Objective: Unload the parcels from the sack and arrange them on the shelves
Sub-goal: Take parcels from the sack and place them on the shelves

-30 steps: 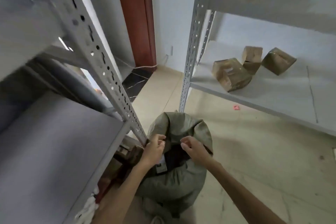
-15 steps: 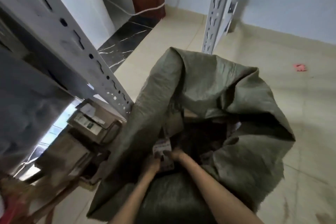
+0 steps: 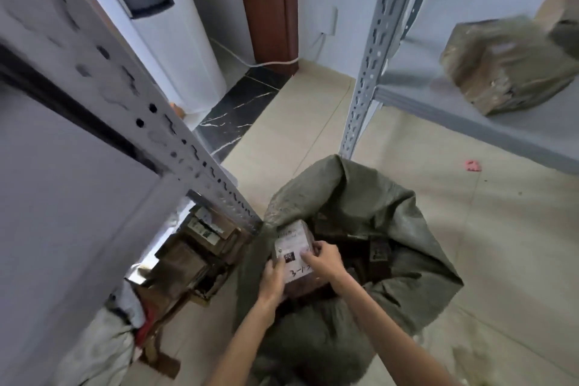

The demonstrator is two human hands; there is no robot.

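A grey-green woven sack [image 3: 391,222] stands open on the floor between two metal shelf racks. Just above its mouth is a small brown parcel [image 3: 296,255] with a white label and handwriting on top. My left hand [image 3: 274,280] grips its left side and my right hand [image 3: 322,260] grips its right side. More dark parcels [image 3: 376,252] lie inside the sack. Brown parcels [image 3: 504,67] sit on the right rack's shelf [image 3: 470,122].
The left rack's slotted post [image 3: 188,147] runs down to the sack's left edge, with its grey shelf board [image 3: 72,229] above a pile of boxes [image 3: 194,257] on the floor. A white standing unit [image 3: 175,41], a brown door frame [image 3: 266,3] and tiled floor [image 3: 501,244] lie beyond.
Both hands were deep in the sack's mouth half a second ago; now they have come up holding the labelled parcel above the opening. The camera has lifted, so the right shelf shows again.
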